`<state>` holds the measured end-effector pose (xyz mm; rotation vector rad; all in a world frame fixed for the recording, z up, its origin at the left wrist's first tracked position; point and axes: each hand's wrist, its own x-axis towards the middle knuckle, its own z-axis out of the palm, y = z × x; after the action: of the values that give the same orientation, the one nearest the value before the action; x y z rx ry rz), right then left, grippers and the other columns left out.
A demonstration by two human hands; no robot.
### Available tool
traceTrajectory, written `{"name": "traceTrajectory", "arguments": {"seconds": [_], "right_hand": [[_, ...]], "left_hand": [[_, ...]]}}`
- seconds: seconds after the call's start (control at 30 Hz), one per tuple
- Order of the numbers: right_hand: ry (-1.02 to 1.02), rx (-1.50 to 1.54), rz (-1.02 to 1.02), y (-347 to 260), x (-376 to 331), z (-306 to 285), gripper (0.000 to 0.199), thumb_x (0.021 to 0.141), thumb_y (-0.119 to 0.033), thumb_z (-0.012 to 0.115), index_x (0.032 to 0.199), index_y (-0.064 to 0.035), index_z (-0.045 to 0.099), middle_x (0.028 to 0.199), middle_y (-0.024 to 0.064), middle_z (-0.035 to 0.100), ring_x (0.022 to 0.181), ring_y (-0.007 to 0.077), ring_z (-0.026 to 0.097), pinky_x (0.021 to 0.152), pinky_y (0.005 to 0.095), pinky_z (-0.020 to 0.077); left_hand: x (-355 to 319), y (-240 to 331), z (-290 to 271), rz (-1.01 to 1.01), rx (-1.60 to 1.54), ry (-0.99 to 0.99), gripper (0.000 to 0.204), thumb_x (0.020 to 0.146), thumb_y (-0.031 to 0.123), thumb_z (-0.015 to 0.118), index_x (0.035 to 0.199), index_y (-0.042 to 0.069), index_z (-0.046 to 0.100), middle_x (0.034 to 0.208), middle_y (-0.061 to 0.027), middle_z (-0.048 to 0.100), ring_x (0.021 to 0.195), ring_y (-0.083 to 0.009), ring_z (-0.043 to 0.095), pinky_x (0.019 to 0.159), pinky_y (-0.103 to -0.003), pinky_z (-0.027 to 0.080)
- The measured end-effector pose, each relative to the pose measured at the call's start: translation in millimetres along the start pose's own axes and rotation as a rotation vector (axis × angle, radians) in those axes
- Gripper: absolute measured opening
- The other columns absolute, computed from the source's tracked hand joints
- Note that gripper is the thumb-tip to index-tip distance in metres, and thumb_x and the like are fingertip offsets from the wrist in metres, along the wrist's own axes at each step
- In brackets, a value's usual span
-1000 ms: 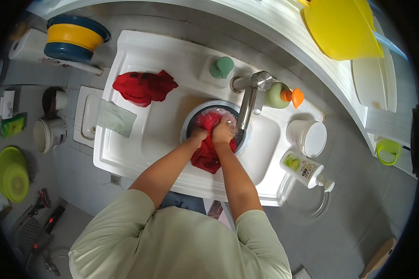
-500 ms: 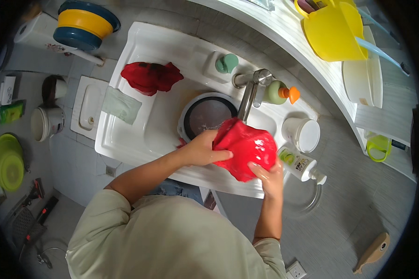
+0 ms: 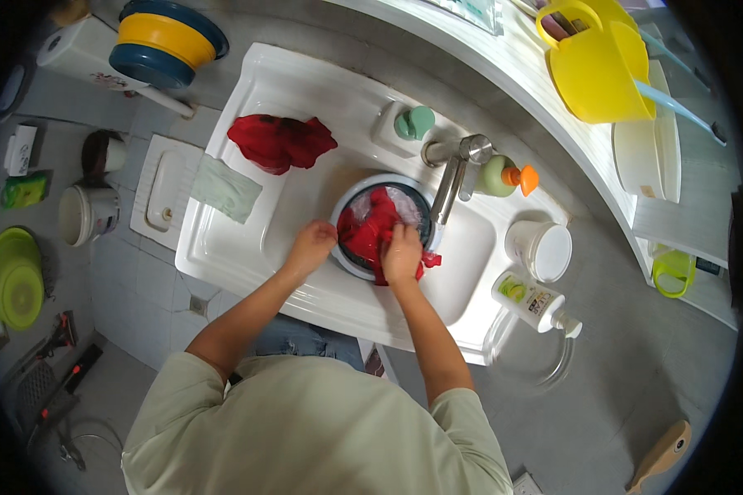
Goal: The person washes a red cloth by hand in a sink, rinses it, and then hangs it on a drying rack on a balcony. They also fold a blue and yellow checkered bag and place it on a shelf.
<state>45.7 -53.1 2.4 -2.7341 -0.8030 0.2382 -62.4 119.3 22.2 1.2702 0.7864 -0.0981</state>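
Observation:
A wet red cloth [image 3: 363,234] lies bunched in a round basin [image 3: 355,266] with a pale rim, which stands in the white sink [image 3: 297,210]. Foamy water shows around the fabric. My right hand [image 3: 402,253] presses down on the cloth at the basin's near right side, its fingers closed on the fabric. At the left rim, the curled fingers of my left hand [image 3: 312,247] pinch the cloth's edge. A corner of it hangs over the rim by my right hand. The faucet [image 3: 449,190] reaches over the basin's right side.
A darker red cloth [image 3: 281,144] and a pale green cloth [image 3: 225,189] lie at the sink's left. Along the right stand a green pump bottle [image 3: 495,176], a white tub [image 3: 539,250] and a white bottle [image 3: 524,299] on its side. A white shelf [image 3: 545,107] curves above.
Both hands have lowered the red cloth from above the sink into the basin. My right hand moved left, and my left hand shifted to the basin's left rim.

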Motion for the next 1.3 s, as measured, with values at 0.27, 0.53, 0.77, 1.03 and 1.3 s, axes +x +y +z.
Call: {"name": "traceTrajectory", "arguments": {"seconds": [0.27,0.53,0.77,1.03,1.3], "right_hand": [[-0.042,0.406,0.156,15,16,5,0.03,0.072,-0.005,0.059,0.1,-0.0002,0.051,0.096,0.0235,0.055,0.085,0.039,0.055,0.077,0.039,0.045],[-0.115,1.299,0.363,-37,-37,-179,0.028,0.083,-0.009,0.057,0.108,0.0015,0.051,0.099,0.0078,0.06,0.09,0.0125,0.055,0.08,0.0269,0.0435],[-0.229,1.337,0.295,12,-47,-146,0.048,0.081,-0.021,0.063,0.119,0.0009,0.043,0.112,0.009,0.054,0.101,0.0156,0.05,0.087,0.0294,0.0406],[-0.601,2.107,0.444,44,-50,-83,0.075,0.075,-0.033,0.067,0.129,0.0031,0.029,0.125,0.0161,0.044,0.113,0.0254,0.045,0.095,0.0371,0.038],[-0.519,2.021,0.523,2,-47,-90,0.042,0.081,-0.013,0.061,0.118,-0.0013,0.045,0.111,0.0105,0.055,0.1,0.0218,0.055,0.086,0.0349,0.0455]], "left_hand": [[-24,7,6,-0.338,-0.383,-0.162,0.024,0.083,0.014,0.055,0.104,0.003,0.051,0.097,-0.0071,0.056,0.088,-0.0162,0.056,0.079,-0.028,0.045],[-40,41,49,-0.245,-0.663,-0.548,0.06,0.081,0.027,0.061,0.13,0.007,0.032,0.129,-0.0063,0.04,0.12,-0.0194,0.037,0.099,-0.035,0.033],[-66,92,53,-0.091,-0.367,-0.718,0.061,0.075,0.013,0.067,0.128,0.008,0.036,0.122,-0.0065,0.046,0.112,-0.016,0.044,0.095,-0.033,0.035],[-58,85,64,-0.178,-0.28,-0.611,0.057,0.073,0.016,0.068,0.123,0.004,0.042,0.116,-0.0081,0.051,0.104,-0.0176,0.05,0.088,-0.031,0.041],[-33,81,17,0.134,0.295,-0.387,0.06,0.072,0.015,0.07,0.123,0.005,0.042,0.121,-0.009,0.047,0.108,-0.0206,0.048,0.092,-0.033,0.039]]}}
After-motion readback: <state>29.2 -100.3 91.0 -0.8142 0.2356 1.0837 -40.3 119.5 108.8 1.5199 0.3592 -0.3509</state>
